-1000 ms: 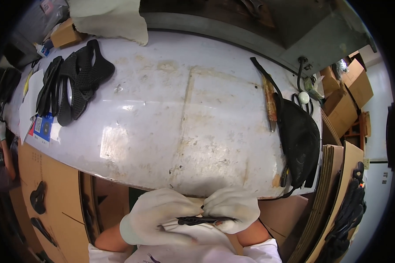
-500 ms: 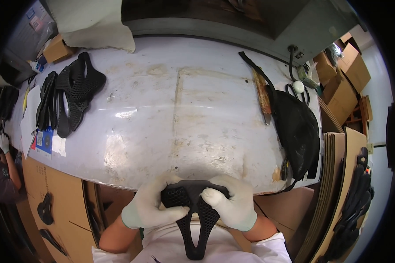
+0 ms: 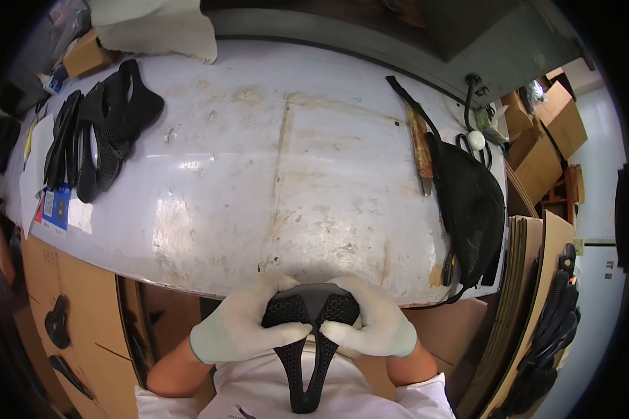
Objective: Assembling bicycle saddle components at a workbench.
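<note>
Left hand (image 3: 241, 328) and right hand (image 3: 370, 325), both white-gloved, grip one black perforated saddle-shaped pad (image 3: 311, 342) at its wide end; its long axis runs toward the person, narrow nose nearest, below the white worktop (image 3: 272, 174) edge.

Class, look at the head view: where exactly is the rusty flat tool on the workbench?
The rusty flat tool lies on the white workbench, right side, beside the black mesh pieces.
</note>
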The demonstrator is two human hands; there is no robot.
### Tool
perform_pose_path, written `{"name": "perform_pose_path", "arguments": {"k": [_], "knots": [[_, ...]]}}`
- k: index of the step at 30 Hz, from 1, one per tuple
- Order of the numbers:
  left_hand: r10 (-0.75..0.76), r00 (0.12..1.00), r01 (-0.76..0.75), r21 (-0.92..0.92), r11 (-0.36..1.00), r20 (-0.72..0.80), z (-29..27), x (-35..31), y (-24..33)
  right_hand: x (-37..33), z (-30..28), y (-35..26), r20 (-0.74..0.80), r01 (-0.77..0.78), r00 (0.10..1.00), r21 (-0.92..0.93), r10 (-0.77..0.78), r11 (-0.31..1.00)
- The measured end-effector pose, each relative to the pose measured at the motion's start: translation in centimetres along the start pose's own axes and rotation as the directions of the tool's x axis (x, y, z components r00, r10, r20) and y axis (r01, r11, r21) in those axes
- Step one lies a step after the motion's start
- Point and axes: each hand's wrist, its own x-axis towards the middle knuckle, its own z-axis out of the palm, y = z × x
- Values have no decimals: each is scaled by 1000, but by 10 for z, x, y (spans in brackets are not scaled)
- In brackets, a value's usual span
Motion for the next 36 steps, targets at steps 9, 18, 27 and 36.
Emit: {"name": "perform_pose_path", "arguments": {"k": [9, 18, 27, 36], "knots": [[-30, 991, 8, 163, 987, 130, -1, -6, 21, 3, -5, -1, 42, -120, 991, -117, 126, 986], [-5, 996, -16, 222, 975, 94, 4, -5, 18, 2, -3, -2, -8, -127, 992, -120, 127, 985], [-12, 990, -11, 165, 986, 140, -4, 0, 15, -2, -19, 28, 232, -86, 970, 51, 72, 995], [-26, 996, 7, 202, 979, 88, -1, -3, 26, 1, -12, 7, 150, -192, 972, 68, 181, 979]]}}
